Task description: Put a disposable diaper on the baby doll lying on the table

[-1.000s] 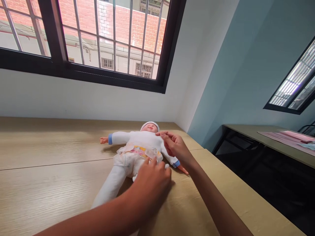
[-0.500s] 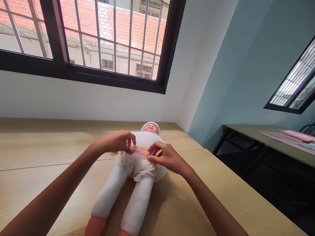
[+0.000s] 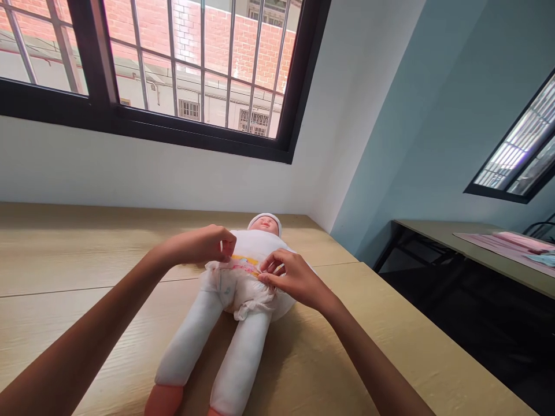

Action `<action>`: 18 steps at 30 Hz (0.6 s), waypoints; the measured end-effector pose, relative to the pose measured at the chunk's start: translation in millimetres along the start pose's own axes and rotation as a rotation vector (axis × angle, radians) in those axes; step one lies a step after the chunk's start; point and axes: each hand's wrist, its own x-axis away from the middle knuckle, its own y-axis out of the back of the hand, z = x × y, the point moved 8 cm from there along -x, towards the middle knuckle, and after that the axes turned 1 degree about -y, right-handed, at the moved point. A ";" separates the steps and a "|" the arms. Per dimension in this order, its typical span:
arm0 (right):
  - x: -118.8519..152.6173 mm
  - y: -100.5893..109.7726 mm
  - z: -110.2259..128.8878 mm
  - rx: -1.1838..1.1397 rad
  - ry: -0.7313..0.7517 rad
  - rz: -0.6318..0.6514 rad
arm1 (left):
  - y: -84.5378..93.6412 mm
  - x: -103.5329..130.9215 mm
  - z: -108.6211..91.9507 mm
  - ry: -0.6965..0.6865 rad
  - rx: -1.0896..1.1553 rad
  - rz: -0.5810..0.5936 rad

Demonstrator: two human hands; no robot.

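Note:
A baby doll (image 3: 260, 245) in a white cap and white clothes lies on its back, its legs toward me. Round its hips is a white diaper (image 3: 247, 292) with ruffled leg edges and a yellow and pink printed band at the waist. My left hand (image 3: 215, 244) is at the left end of the waistband, its fingers curled together; what they pinch, if anything, is too small to tell. At the right end of the band, my right hand (image 3: 288, 274) has thumb and fingers bent on the diaper's edge, holding it.
The doll lies on a light wooden table (image 3: 108, 242) against a white wall under a barred window (image 3: 195, 63). A second table (image 3: 433, 231) stands at the right with a pink cloth (image 3: 489, 242) on it.
My left hand has moved slightly up and left, and its fingers have drawn closer together. My right hand has stayed nearly in place at the diaper's edge.

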 end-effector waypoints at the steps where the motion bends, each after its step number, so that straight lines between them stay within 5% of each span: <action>1: -0.2 -0.2 -0.4 -0.004 0.001 0.004 | 0.6 1.5 -3.1 -0.012 0.002 0.003; 6: -0.7 -0.3 0.0 0.007 0.019 0.008 | 9.5 9.3 -4.6 -0.065 0.010 -0.008; 14: 1.8 -1.8 3.9 0.030 0.011 -0.020 | 24.2 15.0 30.8 -0.037 0.034 0.052; 18: 2.8 -3.1 4.9 0.051 0.029 -0.029 | 19.1 8.3 16.8 -0.148 0.055 0.051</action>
